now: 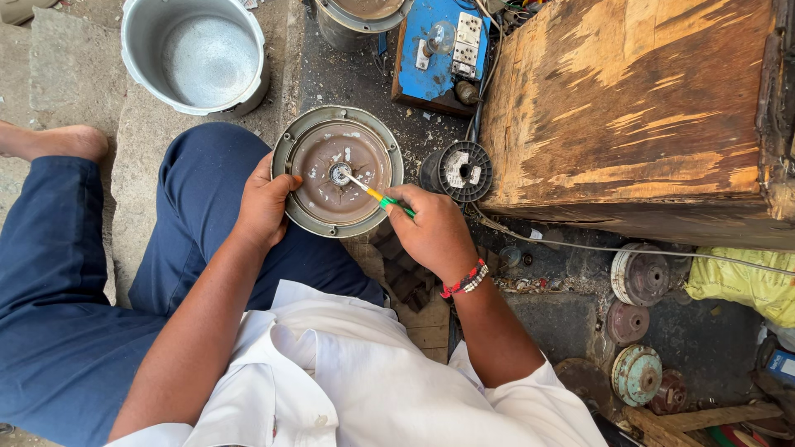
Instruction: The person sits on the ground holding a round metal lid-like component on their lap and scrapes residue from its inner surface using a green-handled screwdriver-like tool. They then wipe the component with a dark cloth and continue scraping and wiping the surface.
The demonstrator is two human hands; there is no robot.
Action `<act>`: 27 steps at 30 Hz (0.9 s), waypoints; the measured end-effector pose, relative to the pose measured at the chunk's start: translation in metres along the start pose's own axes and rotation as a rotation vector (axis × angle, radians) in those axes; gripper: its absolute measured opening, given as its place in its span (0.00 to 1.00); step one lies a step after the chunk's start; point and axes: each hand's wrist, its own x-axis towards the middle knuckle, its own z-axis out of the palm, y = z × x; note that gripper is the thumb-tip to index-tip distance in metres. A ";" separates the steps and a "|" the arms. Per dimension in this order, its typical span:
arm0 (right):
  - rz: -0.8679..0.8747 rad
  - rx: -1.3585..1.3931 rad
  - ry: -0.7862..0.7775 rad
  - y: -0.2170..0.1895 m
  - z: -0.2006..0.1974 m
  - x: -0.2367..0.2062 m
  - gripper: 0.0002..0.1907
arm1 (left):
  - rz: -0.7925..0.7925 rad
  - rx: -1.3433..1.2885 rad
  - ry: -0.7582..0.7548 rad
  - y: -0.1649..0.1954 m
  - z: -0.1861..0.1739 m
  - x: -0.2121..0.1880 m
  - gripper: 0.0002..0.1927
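Motor housing (337, 170): round, brown and grey metal disc, rested on the person's knee at the middle of the view, flat face up.
Left hand (263, 207): gripped the housing's left rim, fingers clamped around the edge, thumb on the face.
Right hand (432, 232): fingers closed tight on a screwdriver (377, 195) with a green and yellow handle.
Screwdriver tip: sat at the central hub (339, 174) of the housing, shaft slanted down from the right.
Progress: judged to be in mid-work; the cover appeared seated on the housing, the tool engaged at the hub; whether any fastener was already loose could not be told.
Far left: grey metal bucket (195, 54), standing on the stone floor.
Far middle: blue switchboard (439, 50) with a socket and a bulb holder.
Right of housing: black wire spool (460, 171), just beside a large worn wooden box (638, 108).
Near right: several round motor parts (638, 331) lay on the dark ground, well apart from the hands, with a yellow bag (745, 285) at the right edge.
Wrist: red and white beaded bracelet (465, 279) on the right arm.
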 end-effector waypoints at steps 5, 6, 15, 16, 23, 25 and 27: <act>0.009 -0.013 -0.010 -0.001 0.005 0.006 0.13 | -0.006 0.001 0.018 -0.001 -0.002 0.002 0.26; 0.011 -0.004 -0.005 -0.002 0.005 0.007 0.13 | -0.010 0.005 0.019 -0.002 -0.002 0.002 0.26; 0.026 -0.130 0.022 -0.003 0.007 0.009 0.13 | 0.022 0.051 -0.002 -0.007 -0.002 0.002 0.28; 0.023 -0.129 0.024 -0.002 0.007 0.010 0.13 | 0.026 0.046 -0.006 -0.006 -0.002 0.002 0.28; 0.054 -0.110 0.012 0.003 0.010 0.011 0.13 | 0.035 0.050 -0.003 -0.006 -0.001 0.002 0.29; 0.072 -0.075 0.011 0.006 0.011 0.011 0.14 | 0.037 0.053 -0.004 -0.006 0.000 0.001 0.29; 0.102 -0.027 0.007 0.010 0.012 0.013 0.15 | 0.044 0.054 -0.007 -0.006 0.000 0.001 0.30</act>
